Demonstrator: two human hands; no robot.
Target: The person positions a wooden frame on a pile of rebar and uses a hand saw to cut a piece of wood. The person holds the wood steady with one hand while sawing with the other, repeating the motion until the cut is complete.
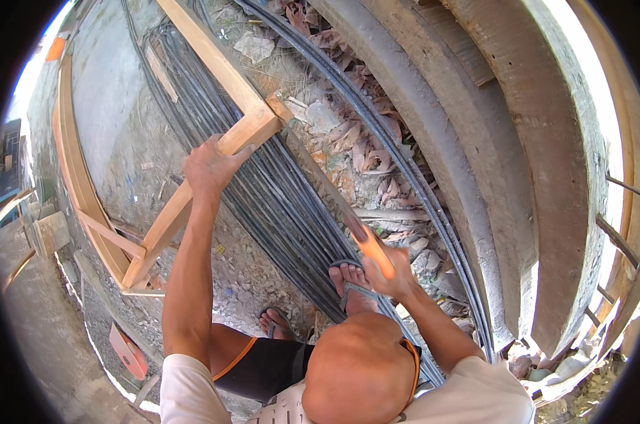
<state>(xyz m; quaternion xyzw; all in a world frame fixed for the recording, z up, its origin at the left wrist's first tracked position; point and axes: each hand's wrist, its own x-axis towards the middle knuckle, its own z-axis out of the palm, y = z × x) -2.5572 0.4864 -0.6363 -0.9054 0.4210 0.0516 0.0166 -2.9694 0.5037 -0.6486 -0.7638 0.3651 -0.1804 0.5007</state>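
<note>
My left hand (210, 166) grips a light wooden frame (214, 63) just below its corner joint (263, 116) and holds it tilted up off the ground. My right hand (392, 274) is closed on an orange-handled tool (368, 244) with a dark head, blurred, which looks like a hammer. The tool is raised to the right of the frame's thin lower rail (320, 180). My feet in flip-flops (352, 283) stand on a bundle of dark steel rods (277, 198) that runs under the frame.
Dry leaves and rubble (362, 148) cover the ground to the right of the rods. Heavy concrete beams (475, 141) lie further right. Another wooden frame (76, 169) rests at the left, with a red-orange tool (127, 351) on the ground near it.
</note>
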